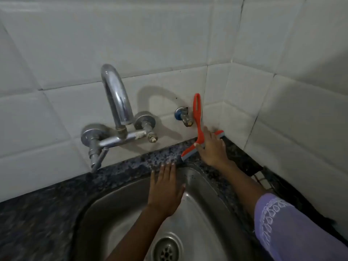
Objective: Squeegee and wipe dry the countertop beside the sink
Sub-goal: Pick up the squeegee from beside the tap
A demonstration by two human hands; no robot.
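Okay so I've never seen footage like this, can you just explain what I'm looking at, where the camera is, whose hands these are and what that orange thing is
There is no machine here. The one picture comes from a wide-angle camera worn on a person's head, looking forward and down, so the two arms reaching in are the wearer's own.

Below is a steel sink with its drain, set into a dark speckled countertop. A chrome tap sticks out of the white tiled wall.

The orange thing is a squeegee for pushing water off the counter. Its blade sits on the countertop near the corner, its handle pointing up along the wall. The right hand rests on the blade end, fingers fairly straight. The left hand lies flat on the sink's edge, holding nothing.
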